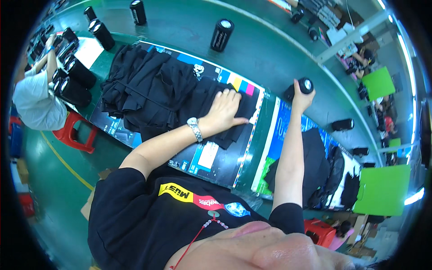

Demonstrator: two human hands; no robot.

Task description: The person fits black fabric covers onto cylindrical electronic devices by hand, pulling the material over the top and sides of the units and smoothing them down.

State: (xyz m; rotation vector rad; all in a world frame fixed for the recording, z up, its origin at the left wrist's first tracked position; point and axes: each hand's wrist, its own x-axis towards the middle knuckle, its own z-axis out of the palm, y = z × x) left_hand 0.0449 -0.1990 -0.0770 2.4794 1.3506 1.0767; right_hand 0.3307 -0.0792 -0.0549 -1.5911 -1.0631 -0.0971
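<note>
- Hands: left hand loose, fingers extended, palm down on the right end of the black cloth pile.
- Right hand wrapped around a black cylinder, well right of the pile.
- Pile lies on a printed sheet over the green tabletop.
- Upright cylinder beyond the pile.
- Left of pile: co-worker in pale shirt; red stool nearer the pile.
</note>
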